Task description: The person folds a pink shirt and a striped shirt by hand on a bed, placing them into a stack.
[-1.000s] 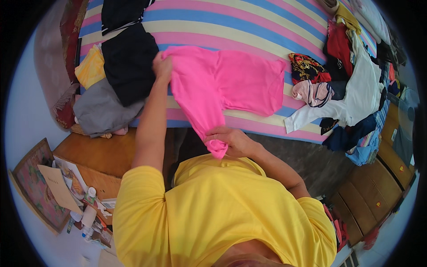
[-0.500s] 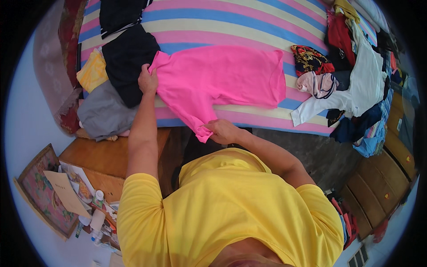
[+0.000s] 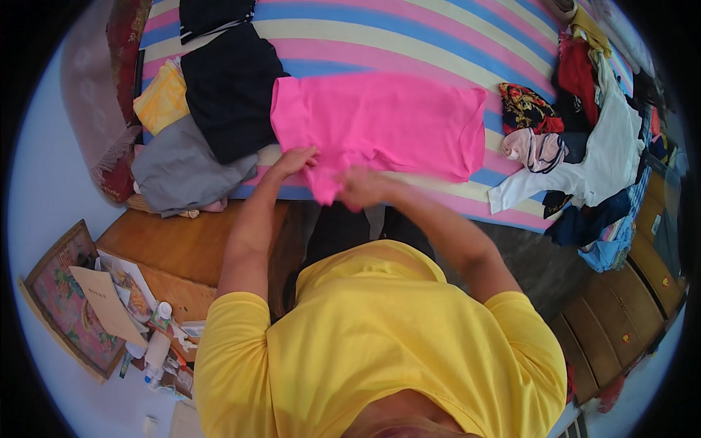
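Observation:
A pink shirt (image 3: 394, 124) lies on the striped bedsheet (image 3: 409, 33), its body folded lengthwise and one sleeve pulled toward me. My left hand (image 3: 294, 162) is closed on the shirt's near edge beside the sleeve, fingertips on the pink cloth. Smeared by motion, my right hand (image 3: 361, 188) grips the bunched sleeve near the bed's front edge. Left of the shirt lies a folded black garment (image 3: 228, 95), touching its edge.
Grey (image 3: 186, 164) and yellow (image 3: 162, 98) garments lie at the left, with another black garment (image 3: 212, 16) farther back. Mixed clothes, including a white shirt (image 3: 610, 142), pile up at the right. A wooden cabinet (image 3: 182, 241) stands near left; brown drawers (image 3: 610, 314) stand at the right.
My left hand has moved from the shirt's far left corner toward me and right. The sleeve is drawn in and bunched, and my right hand has shifted slightly farther from me with it.

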`<action>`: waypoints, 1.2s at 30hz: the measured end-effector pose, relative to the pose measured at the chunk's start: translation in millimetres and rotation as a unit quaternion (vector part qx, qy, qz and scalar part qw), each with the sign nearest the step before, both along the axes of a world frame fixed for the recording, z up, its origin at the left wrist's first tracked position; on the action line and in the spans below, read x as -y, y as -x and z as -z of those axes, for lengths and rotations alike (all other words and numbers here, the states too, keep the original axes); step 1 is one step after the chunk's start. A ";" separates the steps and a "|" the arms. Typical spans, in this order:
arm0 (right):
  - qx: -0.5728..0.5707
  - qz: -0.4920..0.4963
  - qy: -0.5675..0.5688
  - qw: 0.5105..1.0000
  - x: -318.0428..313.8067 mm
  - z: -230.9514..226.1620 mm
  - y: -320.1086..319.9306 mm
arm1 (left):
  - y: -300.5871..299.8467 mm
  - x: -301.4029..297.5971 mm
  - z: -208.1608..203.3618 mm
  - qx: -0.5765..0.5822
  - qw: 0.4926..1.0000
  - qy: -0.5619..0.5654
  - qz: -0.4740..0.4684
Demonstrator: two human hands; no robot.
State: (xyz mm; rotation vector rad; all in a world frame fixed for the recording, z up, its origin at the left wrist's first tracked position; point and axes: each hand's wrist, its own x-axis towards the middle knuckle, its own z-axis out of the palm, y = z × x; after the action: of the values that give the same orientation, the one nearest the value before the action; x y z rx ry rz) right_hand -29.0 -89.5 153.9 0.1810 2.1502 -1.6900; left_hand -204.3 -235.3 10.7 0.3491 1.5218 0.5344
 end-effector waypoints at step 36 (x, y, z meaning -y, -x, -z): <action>0.116 0.294 -0.341 0.885 26.2 87.5 -5.5 | -0.3 10.3 -10.2 -0.023 0.983 0.114 0.143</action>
State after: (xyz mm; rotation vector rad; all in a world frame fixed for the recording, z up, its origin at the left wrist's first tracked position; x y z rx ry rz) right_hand -23.5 -115.7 66.4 1.2711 2.5489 -0.9758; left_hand -203.9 -245.7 20.9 0.3952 1.5279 0.1255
